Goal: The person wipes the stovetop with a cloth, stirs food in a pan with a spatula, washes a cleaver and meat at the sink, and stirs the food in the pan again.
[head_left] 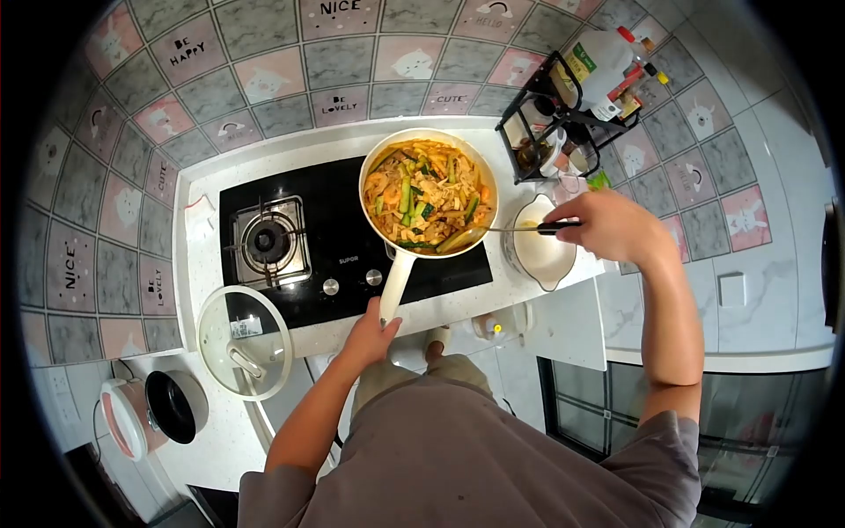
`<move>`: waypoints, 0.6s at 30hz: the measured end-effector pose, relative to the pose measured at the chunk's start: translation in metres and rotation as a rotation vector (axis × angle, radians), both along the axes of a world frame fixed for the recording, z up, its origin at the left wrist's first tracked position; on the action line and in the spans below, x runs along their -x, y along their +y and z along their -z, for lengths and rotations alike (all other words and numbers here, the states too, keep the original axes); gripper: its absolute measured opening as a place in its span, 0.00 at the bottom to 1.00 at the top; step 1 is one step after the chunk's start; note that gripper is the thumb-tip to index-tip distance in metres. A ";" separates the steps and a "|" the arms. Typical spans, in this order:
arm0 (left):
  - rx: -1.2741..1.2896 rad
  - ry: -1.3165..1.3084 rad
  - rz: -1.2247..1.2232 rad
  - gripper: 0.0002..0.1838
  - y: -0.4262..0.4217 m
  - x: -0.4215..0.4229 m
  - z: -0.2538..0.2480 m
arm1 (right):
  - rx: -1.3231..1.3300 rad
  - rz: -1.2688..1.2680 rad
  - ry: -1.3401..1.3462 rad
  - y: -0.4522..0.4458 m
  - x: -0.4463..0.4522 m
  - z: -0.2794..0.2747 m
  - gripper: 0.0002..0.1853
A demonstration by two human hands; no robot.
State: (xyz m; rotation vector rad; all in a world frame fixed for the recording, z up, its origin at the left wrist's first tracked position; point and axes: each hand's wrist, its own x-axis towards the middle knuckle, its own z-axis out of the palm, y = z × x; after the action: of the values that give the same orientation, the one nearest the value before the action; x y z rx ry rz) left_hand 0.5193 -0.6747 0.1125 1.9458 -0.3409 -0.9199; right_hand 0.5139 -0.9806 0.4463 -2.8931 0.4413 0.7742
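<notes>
A cream frying pan (363, 180) full of cooked food sits over the right side of the black gas stove (339, 231). Green vegetable strips, orange pieces and pale bits show in the food (427, 195). My left hand (368, 337) is closed around the end of the pan's handle. My right hand (607, 227) grips the black handle of a long thin utensil (519, 230), probably a spoon or spatula. Its head dips into the food at the pan's lower right rim, so its shape is partly hidden. Under that handle stands a white bowl (544, 260) with a spout.
A glass lid (244, 343) with a pale rim leans over the counter's left edge. The left burner (267, 239) is uncovered. A black rack (563, 110) of bottles and jars stands at the back right. Lower left are a dark pot (176, 407) and a pink-white appliance (130, 418).
</notes>
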 end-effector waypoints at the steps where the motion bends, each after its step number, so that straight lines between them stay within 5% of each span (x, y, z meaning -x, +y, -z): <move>1: 0.008 -0.014 0.000 0.26 0.000 0.000 0.000 | -0.024 -0.097 0.007 -0.002 -0.005 0.008 0.16; 8: -0.007 0.084 -0.007 0.26 0.000 -0.002 -0.021 | 0.042 -0.255 -0.100 0.011 -0.030 0.079 0.16; 14: -0.023 0.124 -0.020 0.26 -0.002 -0.003 -0.026 | -0.007 -0.222 -0.049 0.028 -0.038 0.020 0.14; 18: -0.014 0.094 -0.014 0.25 -0.001 -0.002 -0.022 | -0.060 -0.272 -0.038 0.028 -0.063 0.045 0.15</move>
State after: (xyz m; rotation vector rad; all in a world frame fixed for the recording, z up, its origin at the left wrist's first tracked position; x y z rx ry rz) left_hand 0.5210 -0.6762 0.1350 1.9083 -0.2658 -1.0034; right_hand 0.5771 -0.9523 0.4013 -2.9413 0.0178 0.7499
